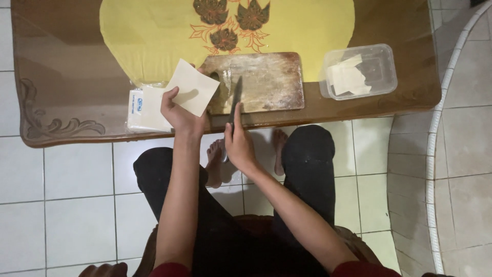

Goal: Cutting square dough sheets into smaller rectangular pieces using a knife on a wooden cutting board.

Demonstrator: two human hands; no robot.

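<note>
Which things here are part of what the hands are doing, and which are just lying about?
In use:
- left hand holding a pale square sheet
- right hand on a knife
- floured cutting board
- sheet pack, beside the left hand
- clear tub with cut pieces

Lying about:
- yellow cloth
- table

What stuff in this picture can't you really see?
Head view:
- The knife handle: hidden under the right hand.
- The packet of wrappers: partly covered by the left hand and the square sheet it holds.
- The yellow cloth: cut off by the top edge.
- The pieces in the clear tub: blurred by the plastic, too few details to count.
</note>
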